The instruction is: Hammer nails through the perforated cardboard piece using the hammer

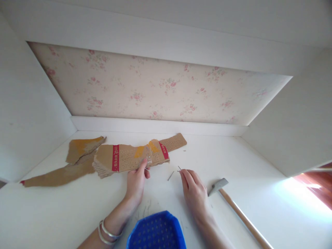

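Note:
My left hand is closed at the front edge of a torn cardboard strip, thumb over its top side. Small holes dot this strip, which has red printed bands, yellow patches and clear tape. A thin pale sliver shows by my left fingers, too small to name. Between thumb and fingertips, my right hand pinches a thin nail. Just left of that hand, a loose nail lies on the white surface. To its right rests a hammer with a wooden handle and grey head.
A blue perforated plastic basket stands at the near edge between my forearms. More torn cardboard lies at left, and a hole-dotted piece sits behind the strip. White panels enclose the sides; floral wallpaper covers the back.

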`<state>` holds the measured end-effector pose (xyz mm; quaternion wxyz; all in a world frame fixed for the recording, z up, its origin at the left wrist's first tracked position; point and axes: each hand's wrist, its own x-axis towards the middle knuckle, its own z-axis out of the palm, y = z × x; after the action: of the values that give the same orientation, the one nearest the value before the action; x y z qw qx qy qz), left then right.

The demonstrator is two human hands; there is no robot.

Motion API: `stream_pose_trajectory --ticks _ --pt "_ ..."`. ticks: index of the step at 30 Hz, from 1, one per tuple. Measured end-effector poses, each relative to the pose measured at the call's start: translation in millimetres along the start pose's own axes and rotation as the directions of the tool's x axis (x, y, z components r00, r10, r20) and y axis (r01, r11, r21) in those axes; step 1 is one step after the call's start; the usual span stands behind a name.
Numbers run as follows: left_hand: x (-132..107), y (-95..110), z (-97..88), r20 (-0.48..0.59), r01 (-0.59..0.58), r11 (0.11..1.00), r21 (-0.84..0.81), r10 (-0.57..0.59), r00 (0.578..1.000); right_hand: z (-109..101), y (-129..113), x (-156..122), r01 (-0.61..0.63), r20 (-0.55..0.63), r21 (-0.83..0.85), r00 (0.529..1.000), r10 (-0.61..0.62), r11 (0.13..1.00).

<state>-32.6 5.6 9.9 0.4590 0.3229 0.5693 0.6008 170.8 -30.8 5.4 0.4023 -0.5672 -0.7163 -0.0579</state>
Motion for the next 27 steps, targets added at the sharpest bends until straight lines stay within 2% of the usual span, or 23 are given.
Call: stream_pose_trajectory --ticks 3,8,17,21,24,27 --pt "0 -1 1.0 0.005 -0.006 1.000 -0.011 0.006 1.000 3 3 -6 0.080 0.138 -0.076 0.988 -0.069 0.994" --pt "-2 2 1.0 0.044 -0.018 0.999 0.043 0.016 0.999 8 -3 -10 0.116 0.242 -0.082 0.966 -0.093 0.990" --pt "-11 16 4.3 0.159 0.009 0.980 0.200 -0.041 0.986 10 -12 -2 0.141 0.234 0.015 0.962 -0.140 0.990" --pt "-11 12 2.0 0.233 0.049 0.985 0.163 -0.087 0.969 5 -17 1 0.148 0.250 0.103 0.953 -0.169 0.984" --pt "-10 8 1.2 0.266 0.076 0.993 0.091 -0.098 0.959 3 -17 2 0.086 0.249 0.142 0.961 -0.120 0.986" --pt "-10 6 2.7 0.308 0.105 0.994 -0.039 -0.088 0.947 3 -12 3 -0.078 0.223 0.179 0.974 0.037 0.981"
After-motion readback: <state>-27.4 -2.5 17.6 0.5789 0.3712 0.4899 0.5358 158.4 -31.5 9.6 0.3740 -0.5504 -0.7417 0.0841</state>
